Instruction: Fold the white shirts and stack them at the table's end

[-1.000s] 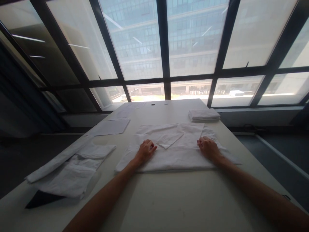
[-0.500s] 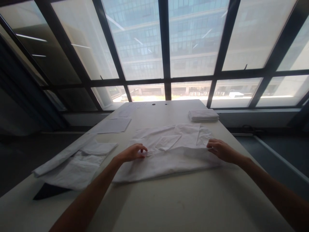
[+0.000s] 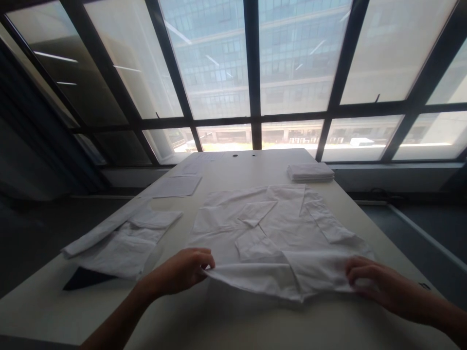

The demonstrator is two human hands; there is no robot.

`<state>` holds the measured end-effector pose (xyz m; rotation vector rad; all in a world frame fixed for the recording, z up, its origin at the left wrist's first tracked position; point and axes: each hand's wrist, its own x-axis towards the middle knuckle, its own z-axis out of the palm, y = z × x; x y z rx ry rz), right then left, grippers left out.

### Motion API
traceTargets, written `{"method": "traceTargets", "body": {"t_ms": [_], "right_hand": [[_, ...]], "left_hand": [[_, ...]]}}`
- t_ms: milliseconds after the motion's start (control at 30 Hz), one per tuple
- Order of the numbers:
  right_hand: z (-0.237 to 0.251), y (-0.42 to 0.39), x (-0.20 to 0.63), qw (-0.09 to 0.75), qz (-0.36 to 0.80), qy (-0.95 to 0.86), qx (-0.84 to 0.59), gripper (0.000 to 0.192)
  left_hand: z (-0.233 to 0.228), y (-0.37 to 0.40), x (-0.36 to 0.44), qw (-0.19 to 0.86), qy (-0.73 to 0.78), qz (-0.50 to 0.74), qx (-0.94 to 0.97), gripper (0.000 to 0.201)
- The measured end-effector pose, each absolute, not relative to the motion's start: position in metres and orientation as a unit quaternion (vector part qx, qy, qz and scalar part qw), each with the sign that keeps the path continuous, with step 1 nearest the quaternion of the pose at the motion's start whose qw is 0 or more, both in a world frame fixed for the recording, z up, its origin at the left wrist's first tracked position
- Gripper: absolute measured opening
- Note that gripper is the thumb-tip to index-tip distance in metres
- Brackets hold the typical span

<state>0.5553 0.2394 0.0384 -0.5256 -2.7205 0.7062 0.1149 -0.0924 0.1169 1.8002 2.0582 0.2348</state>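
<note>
A white long-sleeved garment lies spread on the table, its sleeves folded inward across the middle. My left hand pinches the left corner of its near edge, lifted slightly off the surface. On the right, my right hand grips the same near edge, fingers closed over the cloth. Between the hands the edge hangs loosely and sags in a fold.
A rumpled white cloth pile with a dark piece under it lies at the left. Papers rest beyond it. Folded white cloths are stacked at the far right of the white table. Large windows stand behind.
Both hands have moved toward me, bringing the garment's near edge back from its folded-over position. More of the garment's middle and the second sleeve now show.
</note>
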Motion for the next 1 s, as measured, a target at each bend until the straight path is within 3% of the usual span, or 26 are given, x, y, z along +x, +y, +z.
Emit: {"method": "traceTargets", "body": {"t_ms": [100, 167, 333, 533, 833, 1000], "right_hand": [[0.040, 0.245, 0.544, 0.101, 0.254, -0.943, -0.189, 0.038], [0.037, 0.250, 0.524, 0.119, 0.222, -0.947, -0.198, 0.038], [0.003, 0.246, 0.480, 0.195, 0.117, -0.952, -0.207, 0.051], [-0.037, 0.237, 0.482, 0.145, 0.053, -0.956, -0.251, 0.064], [-0.026, 0.270, 0.423, 0.120, 0.029, -0.950, -0.287, 0.063], [-0.020, 0.263, 0.433, 0.122, 0.046, -0.968, -0.215, 0.062]], "left_hand": [[0.135, -0.109, 0.129, 0.303, 0.717, 0.041, 0.627, 0.034], [0.135, -0.108, 0.133, 0.325, 0.706, 0.051, 0.627, 0.037], [0.072, -0.081, 0.124, 0.119, 0.773, 0.111, 0.613, 0.052], [-0.006, -0.064, 0.098, 0.013, 0.788, 0.030, 0.615, 0.057], [0.004, -0.003, 0.028, 0.014, 0.766, 0.023, 0.642, 0.059], [0.008, -0.018, 0.033, 0.018, 0.756, 0.019, 0.654, 0.062]]}}
